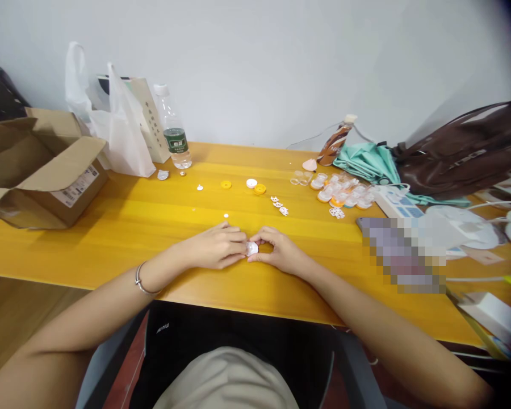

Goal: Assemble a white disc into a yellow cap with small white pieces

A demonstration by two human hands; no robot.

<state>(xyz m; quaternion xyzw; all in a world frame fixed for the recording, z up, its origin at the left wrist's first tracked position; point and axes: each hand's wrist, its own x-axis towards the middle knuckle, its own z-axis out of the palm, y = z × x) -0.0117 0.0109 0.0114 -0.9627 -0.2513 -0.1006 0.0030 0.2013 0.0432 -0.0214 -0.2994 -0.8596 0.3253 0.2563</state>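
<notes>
The small white piece (252,248) sits pinched between both hands — left hand (218,246) and right hand (280,250) meeting fingertip to fingertip on the table (111,227), equally near.

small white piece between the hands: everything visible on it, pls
The small white piece looks like pale plastic, roundish, with a slight sheen; finer detail is too small to tell. It sits low over the yellow table, near the front edge, pinched between the fingertips of the left hand and the right hand, which meet around it. The fingers cover most of it; whether it rests on the table cannot be told.
</notes>
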